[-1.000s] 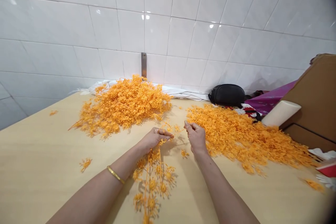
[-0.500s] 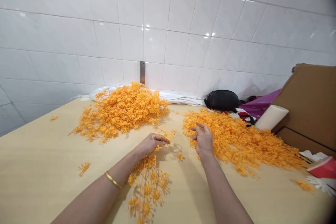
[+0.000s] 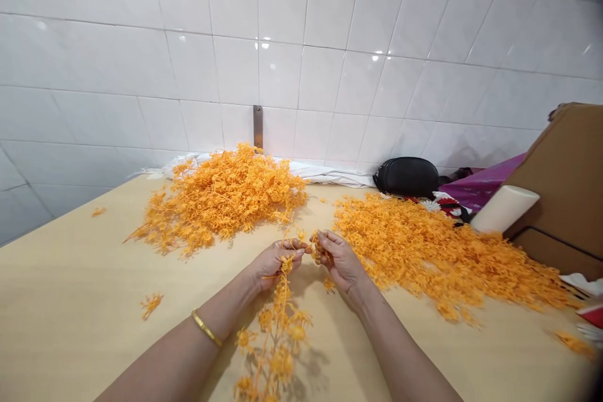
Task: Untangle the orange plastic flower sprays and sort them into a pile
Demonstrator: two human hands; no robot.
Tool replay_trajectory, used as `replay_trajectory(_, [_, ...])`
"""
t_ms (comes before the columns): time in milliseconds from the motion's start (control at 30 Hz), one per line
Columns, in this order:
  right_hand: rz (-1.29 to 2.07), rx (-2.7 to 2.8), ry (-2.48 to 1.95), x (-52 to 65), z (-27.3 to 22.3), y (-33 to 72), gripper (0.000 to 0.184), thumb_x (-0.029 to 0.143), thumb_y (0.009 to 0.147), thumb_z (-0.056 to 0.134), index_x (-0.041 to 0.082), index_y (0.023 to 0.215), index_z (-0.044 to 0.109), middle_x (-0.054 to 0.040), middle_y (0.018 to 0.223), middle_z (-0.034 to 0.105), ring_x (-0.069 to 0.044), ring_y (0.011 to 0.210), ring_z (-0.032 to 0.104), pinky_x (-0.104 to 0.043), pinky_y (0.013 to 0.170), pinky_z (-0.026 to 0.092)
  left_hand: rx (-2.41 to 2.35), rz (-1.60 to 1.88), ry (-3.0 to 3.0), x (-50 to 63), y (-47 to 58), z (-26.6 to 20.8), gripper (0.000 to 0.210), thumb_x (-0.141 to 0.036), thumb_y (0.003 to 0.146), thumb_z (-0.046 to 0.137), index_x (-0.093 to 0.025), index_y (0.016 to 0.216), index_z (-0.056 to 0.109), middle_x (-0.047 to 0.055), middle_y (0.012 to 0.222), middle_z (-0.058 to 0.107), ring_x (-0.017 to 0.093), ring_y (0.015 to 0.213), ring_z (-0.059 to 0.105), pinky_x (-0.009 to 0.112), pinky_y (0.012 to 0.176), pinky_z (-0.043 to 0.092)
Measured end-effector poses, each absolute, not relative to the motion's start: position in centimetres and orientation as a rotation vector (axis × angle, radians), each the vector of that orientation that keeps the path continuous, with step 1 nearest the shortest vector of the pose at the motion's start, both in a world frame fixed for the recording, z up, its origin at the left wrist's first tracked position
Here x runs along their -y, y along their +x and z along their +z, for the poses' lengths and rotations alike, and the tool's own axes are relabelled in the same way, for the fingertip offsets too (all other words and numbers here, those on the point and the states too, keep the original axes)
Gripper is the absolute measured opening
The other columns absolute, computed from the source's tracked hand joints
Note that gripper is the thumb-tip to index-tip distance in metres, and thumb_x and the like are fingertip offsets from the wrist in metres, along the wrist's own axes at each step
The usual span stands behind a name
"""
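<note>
My left hand (image 3: pixel 279 262), with a gold bangle on its wrist, is closed around the stem of an orange artificial flower spray (image 3: pixel 282 311). The spray hangs toward me, its several spidery blossoms spread below the hand. Beside it, almost fingertip to fingertip, my right hand (image 3: pixel 343 264) pinches a small orange flower head (image 3: pixel 319 250). Whether that flower head is joined to the spray cannot be made out. A single loose blossom (image 3: pixel 329 286) lies on the table just under the right hand.
Two orange flower heaps lie on the table, one at the left (image 3: pixel 226 195) and one at the right (image 3: pixel 424 251). Behind are a black pouch (image 3: pixel 407 176), a white roll (image 3: pixel 505 208) and a cardboard box (image 3: pixel 565 182). Another loose blossom (image 3: pixel 151 306) is at the left.
My right hand has come left from the right heap's edge to meet the left hand, and its fingers have closed on a flower head. The left hand still grips the spray.
</note>
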State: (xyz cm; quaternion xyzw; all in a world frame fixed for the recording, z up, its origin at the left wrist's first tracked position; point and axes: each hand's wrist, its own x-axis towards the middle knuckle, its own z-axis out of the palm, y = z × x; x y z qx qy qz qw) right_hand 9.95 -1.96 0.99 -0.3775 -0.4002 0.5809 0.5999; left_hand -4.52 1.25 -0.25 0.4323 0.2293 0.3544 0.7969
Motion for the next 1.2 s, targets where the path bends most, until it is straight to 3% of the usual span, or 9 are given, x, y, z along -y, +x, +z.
replay_trajectory(100, [1.15,0.825,-0.965,1.5,0.7,10.6,0.031,0.038,0.053,0.07,0.017,0.054,0.047,0.0077,0.048,0.037,-0.003,0.038,0.027,-0.02,0.04,0.024,-0.549,0.773,0.941,-1.3,-4.4,-0.3,0.021,-0.021,0.054,0.07,-0.011,0.07,0.062,-0.004,0.045,0.048,0.0,0.036,0.026,0.017,0.038,0.015])
replay_trajectory(267, [0.683,0.803,-1.114,0.7,-0.2,10.7,0.031,0.039,0.06,0.063,0.016,0.051,0.044,0.0068,0.049,0.039,-0.004,0.041,0.028,-0.021,0.041,0.023,-0.651,0.781,1.032,-0.9,-3.8,-0.2,0.02,-0.02,0.051,0.071,-0.01,0.067,0.063,0.004,0.072,0.063,0.0,0.04,0.034,0.018,0.041,0.022])
replay_trajectory(500, [0.472,0.432,-1.169,0.6,0.6,13.8,0.026,0.039,0.064,0.059,0.019,0.059,0.042,0.0094,0.045,0.036,-0.005,0.038,0.032,-0.019,0.037,0.028,-0.675,0.73,1.134,-0.3,-4.2,0.0,0.014,-0.02,0.053,0.068,-0.011,0.063,0.066,0.002,0.059,0.061,0.003,0.042,0.038,0.018,0.044,0.025])
replay_trajectory(700, [0.853,0.609,-1.094,1.1,1.1,13.9,0.025,0.028,0.056,0.061,0.019,0.069,0.042,0.0051,0.058,0.054,-0.003,0.036,0.036,-0.018,0.037,0.03,-0.73,0.601,1.312,-0.3,-4.3,-0.1,0.019,-0.021,0.055,0.065,-0.013,0.072,0.069,0.006,0.072,0.065,0.011,0.058,0.051,0.021,0.056,0.036])
replay_trajectory(833, [1.141,0.805,-1.173,1.3,1.1,12.6,0.036,0.02,0.053,0.061,0.02,0.086,0.045,0.0067,0.053,0.053,-0.003,0.034,0.033,-0.017,0.036,0.027,-0.737,0.53,1.441,-0.5,-4.1,0.2,0.019,-0.02,0.058,0.062,-0.014,0.074,0.07,0.004,0.07,0.066,0.014,0.064,0.053,0.022,0.061,0.037])
replay_trajectory(933, [1.28,1.01,-1.257,1.6,1.0,12.6,0.025,0.033,0.06,0.06,0.016,0.077,0.051,0.0083,0.045,0.042,-0.003,0.034,0.027,-0.016,0.035,0.02,-0.769,0.48,1.467,-0.5,-4.0,0.4,0.018,-0.019,0.057,0.061,-0.015,0.072,0.07,0.003,0.066,0.066,0.012,0.061,0.052,0.022,0.061,0.037])
replay_trajectory(1033, [1.333,1.189,-1.304,2.1,1.1,12.6,0.031,0.044,0.06,0.061,0.015,0.06,0.05,0.0088,0.041,0.034,-0.003,0.034,0.023,-0.018,0.035,0.015,-0.778,0.491,1.433,-0.4,-3.9,0.7,0.015,-0.016,0.055,0.061,-0.014,0.067,0.07,0.003,0.066,0.066,0.012,0.063,0.053,0.021,0.064,0.037])
replay_trajectory(1200, [1.379,1.391,-1.26,2.5,0.8,12.1,0.029,0.039,0.055,0.066,0.014,0.058,0.052,0.0056,0.046,0.042,-0.005,0.041,0.032,-0.019,0.04,0.021,-0.742,0.498,1.417,0.0,-3.7,1.0,0.015,-0.017,0.052,0.065,-0.012,0.066,0.069,0.005,0.066,0.065,0.013,0.062,0.053,0.024,0.065,0.039])
